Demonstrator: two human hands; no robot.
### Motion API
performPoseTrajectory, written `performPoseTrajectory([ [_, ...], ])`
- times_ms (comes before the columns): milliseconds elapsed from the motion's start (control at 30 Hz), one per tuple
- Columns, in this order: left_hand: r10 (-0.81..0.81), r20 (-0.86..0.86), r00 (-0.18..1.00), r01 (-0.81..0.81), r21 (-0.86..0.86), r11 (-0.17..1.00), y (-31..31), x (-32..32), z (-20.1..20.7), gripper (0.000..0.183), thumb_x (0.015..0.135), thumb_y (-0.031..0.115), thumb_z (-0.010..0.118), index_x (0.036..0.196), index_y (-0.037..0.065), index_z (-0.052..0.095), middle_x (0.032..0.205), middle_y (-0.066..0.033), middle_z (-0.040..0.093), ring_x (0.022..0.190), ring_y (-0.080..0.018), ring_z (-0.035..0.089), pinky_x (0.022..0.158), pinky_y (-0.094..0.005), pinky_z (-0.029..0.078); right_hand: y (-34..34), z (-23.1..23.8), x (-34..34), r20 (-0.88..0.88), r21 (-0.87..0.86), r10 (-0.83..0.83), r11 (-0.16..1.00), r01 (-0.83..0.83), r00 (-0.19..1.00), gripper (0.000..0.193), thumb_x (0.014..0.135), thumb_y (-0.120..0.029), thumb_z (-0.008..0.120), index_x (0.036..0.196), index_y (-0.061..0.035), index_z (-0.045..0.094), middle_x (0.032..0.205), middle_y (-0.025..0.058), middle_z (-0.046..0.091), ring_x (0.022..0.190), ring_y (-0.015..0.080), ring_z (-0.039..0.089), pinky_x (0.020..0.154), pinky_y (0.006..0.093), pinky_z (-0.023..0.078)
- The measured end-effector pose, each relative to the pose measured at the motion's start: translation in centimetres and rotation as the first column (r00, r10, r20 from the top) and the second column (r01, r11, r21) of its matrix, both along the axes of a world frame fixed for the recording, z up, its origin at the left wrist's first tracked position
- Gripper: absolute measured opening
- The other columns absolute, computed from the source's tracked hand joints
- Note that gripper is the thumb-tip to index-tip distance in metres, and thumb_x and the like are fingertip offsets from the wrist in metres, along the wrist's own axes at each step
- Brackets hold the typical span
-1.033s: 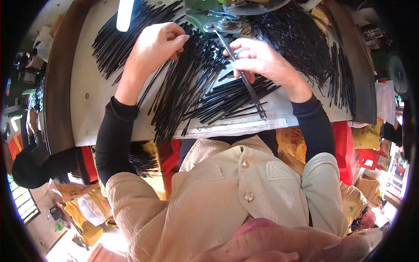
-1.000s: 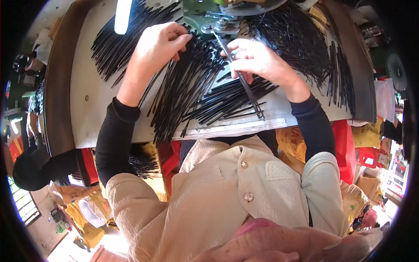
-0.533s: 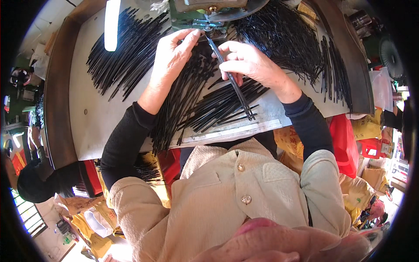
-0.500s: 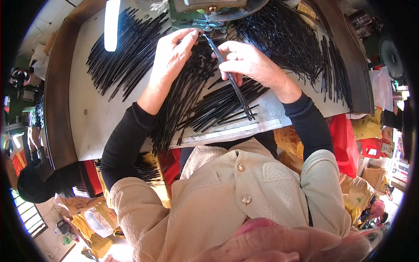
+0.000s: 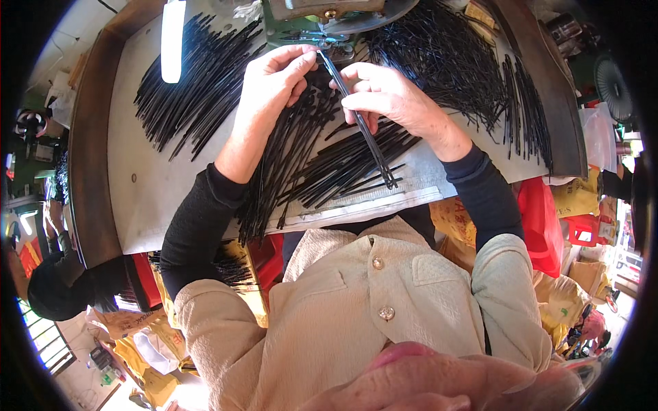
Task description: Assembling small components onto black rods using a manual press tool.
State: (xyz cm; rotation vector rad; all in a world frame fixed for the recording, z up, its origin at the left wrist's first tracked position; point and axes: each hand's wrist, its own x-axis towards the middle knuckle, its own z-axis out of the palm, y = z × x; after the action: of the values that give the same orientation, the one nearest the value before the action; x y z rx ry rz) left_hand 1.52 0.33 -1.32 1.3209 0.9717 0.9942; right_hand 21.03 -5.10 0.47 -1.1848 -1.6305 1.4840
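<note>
A slim bundle of thin black rods (image 5: 371, 142) slants from the machine's working point down toward the table's near edge. My right hand (image 5: 394, 101) is closed around the bundle's upper half, thumb across the top. At the upper end of the rods, my left hand (image 5: 277, 77) pinches with thumb and forefinger; whether it grips a rod tip or some small part is too small to tell. Both hands are just in front of a green machine (image 5: 291, 31) with a metal head. Under my hands lie a loose pile of black rods (image 5: 284, 154) and a flatter row of rods (image 5: 336, 168).
More rods (image 5: 195, 82) lie at the left of the pale tabletop (image 5: 147, 205), and a tangled heap (image 5: 439, 58) at the right. A raised brown rim (image 5: 94, 157) borders the table. A white lamp (image 5: 173, 44) hangs at upper left. A red bag (image 5: 538, 226) sits at right.
My left hand has drawn slightly back from the machine, its lower fingers now showing more. The rods and my right hand have shifted only a little to the left.
</note>
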Motion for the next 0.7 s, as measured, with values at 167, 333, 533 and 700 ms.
performPoseTrajectory([
  [167,0.031,0.042,0.999,-0.029,-0.034,0.999,-0.1,0.1,0.4,0.023,0.085,0.018,0.064,0.104,0.004,0.064,0.082,-0.0033,0.062,0.054,-0.0037,0.046,0.042,-0.0163,0.034,-0.1,0.2,-0.1,-0.004,-0.016,0.013,1.000,-0.013,1.000,0.034,0.083,-0.018,0.057,0.111,0.0007,0.052,0.071,0.0051,0.062,0.055,0.0084,0.056,0.048,0.0192,0.044],
  [333,0.030,0.063,0.998,-0.031,0.006,1.000,-0.1,0.5,0.4,0.023,0.084,0.017,0.066,0.100,0.001,0.064,0.077,-0.0028,0.062,0.051,-0.0024,0.046,0.040,-0.0158,0.033,0.1,-0.3,-0.1,-0.049,0.013,-0.007,1.000,0.008,0.999,0.034,0.084,-0.018,0.056,0.111,0.0008,0.052,0.072,0.0055,0.062,0.056,0.0081,0.056,0.048,0.0185,0.044],
  [533,0.046,-0.009,0.999,-0.044,0.196,0.980,0.8,0.7,0.3,0.023,0.085,0.018,0.065,0.099,0.000,0.065,0.072,-0.0012,0.061,0.049,-0.0022,0.046,0.041,-0.0159,0.033,0.4,-0.5,-0.4,-0.124,0.045,-0.055,0.997,0.061,0.991,0.034,0.083,-0.020,0.058,0.108,0.0020,0.054,0.072,0.0080,0.064,0.055,0.0098,0.059,0.049,0.0190,0.047],
  [700,0.024,-0.083,0.996,-0.007,0.207,0.978,1.4,0.9,0.5,0.024,0.085,0.018,0.065,0.100,0.000,0.064,0.070,-0.0016,0.061,0.048,-0.0025,0.045,0.041,-0.0162,0.033,0.7,-0.7,-0.2,-0.130,0.025,-0.075,0.997,0.079,0.989,0.034,0.083,-0.021,0.058,0.108,0.0017,0.054,0.073,0.0082,0.064,0.057,0.0096,0.059,0.049,0.0194,0.048],
])
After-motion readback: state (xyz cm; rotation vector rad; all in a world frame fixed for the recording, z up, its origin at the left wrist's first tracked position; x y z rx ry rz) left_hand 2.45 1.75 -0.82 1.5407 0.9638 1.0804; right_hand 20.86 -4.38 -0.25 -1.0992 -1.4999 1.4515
